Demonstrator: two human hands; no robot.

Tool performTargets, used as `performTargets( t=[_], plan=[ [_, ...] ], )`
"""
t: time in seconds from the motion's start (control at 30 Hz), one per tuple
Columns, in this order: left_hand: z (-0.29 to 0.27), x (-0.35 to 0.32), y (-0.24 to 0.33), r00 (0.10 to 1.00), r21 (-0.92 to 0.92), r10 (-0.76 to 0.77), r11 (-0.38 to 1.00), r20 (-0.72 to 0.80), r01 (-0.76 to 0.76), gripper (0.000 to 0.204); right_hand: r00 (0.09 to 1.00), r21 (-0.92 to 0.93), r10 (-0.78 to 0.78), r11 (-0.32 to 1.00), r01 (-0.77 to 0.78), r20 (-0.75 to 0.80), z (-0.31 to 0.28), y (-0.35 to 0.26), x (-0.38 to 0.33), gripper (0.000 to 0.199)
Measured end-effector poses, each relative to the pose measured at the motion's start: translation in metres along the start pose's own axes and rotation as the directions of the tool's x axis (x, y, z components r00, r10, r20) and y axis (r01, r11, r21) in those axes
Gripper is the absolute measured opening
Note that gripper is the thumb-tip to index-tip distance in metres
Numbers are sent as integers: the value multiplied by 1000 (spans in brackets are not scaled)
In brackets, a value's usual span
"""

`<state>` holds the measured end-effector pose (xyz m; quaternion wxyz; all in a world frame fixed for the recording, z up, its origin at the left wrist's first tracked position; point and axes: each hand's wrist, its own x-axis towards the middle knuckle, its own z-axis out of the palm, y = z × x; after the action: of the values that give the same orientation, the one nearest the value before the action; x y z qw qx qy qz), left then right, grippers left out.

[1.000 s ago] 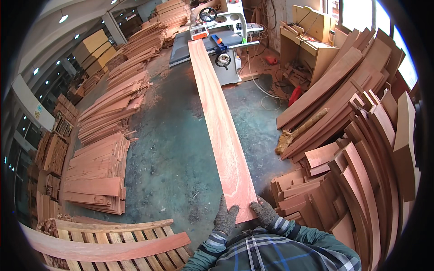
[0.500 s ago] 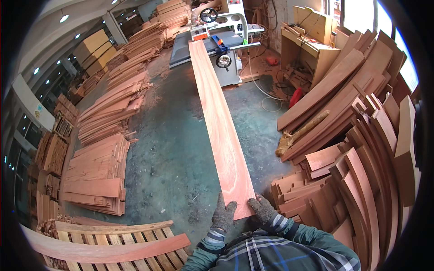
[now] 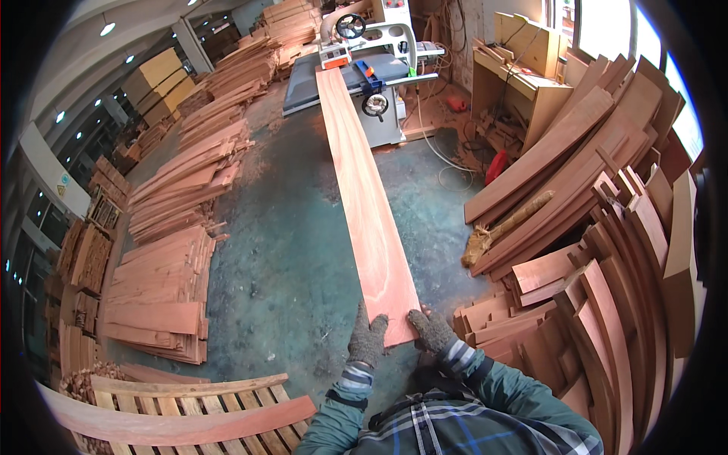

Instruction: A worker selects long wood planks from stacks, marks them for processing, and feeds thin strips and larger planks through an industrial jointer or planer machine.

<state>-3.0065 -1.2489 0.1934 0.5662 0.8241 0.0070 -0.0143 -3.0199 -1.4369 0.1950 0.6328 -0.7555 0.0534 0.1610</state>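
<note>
A long reddish wooden board (image 3: 364,205) stretches away from me, its far end resting on the table of a grey woodworking machine (image 3: 387,68). At its near end, my left hand (image 3: 367,338) in a grey knitted glove grips the left edge, thumb on top. My right hand (image 3: 432,331), gloved alike, holds the right edge near the corner, thumb over the upper face. The fingers under the board are hidden. A blue and black guide piece (image 3: 369,75) on the machine table stands just right of the board's far end.
Stacked boards (image 3: 155,292) line the floor at left. A slatted pallet (image 3: 189,383) with a curved plank (image 3: 189,425) lies at near left. Curved boards (image 3: 546,182) and leaning offcuts (image 3: 599,326) crowd the right. A pale hose (image 3: 428,125) trails beside the machine.
Both hands and the board's near end have moved forward, away from me, and slightly left. My arms reach out farther, and both hands keep their hold.
</note>
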Motion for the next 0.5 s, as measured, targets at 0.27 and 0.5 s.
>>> performTargets(
  t=[0.27, 0.5],
  plan=[
    [12, 98, -28, 982, -220, -188, 958, -4, 182, 74, 996, 64, 77, 995, -79, 44, -14, -28, 94, 49],
    [3, 169, -9, 944, -251, -326, 910, 55, 329, 73, 919, -110, -383, 921, 373, -91, -8, -6, 141, 46]
  ],
)
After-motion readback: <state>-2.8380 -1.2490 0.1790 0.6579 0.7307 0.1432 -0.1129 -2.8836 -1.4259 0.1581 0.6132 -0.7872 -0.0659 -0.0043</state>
